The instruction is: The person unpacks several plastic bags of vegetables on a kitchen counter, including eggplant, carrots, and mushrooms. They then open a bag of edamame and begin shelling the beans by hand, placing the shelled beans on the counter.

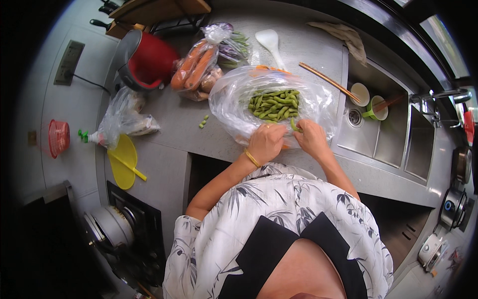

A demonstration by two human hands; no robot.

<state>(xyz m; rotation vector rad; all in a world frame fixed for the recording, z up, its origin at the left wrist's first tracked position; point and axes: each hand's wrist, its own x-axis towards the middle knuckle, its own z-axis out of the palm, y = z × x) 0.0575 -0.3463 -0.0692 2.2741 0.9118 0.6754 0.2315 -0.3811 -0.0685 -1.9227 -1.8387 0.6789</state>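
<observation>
A clear plastic bag (231, 101) lies spread on the counter, with a heap of green soybean pods (274, 104) inside its opening. At the bag's near edge, my left hand (267, 141) has its fingers curled; what they hold, if anything, is hidden. Close beside it, my right hand (312, 136) pinches a single green pod (294, 124) between thumb and fingers. Several shelled green beans (203, 121) lie on the grey counter to the left of the bag.
Bagged carrots (194, 67), a red kettle (153, 59) and a white spoon (269, 39) stand or lie beyond the bag. Chopsticks (325, 79) reach over the rim of the steel sink (362, 138), which holds a green cup (379, 107). A yellow fly-swatter-like paddle (123, 160) lies left; a pot (112, 226) is on the stove.
</observation>
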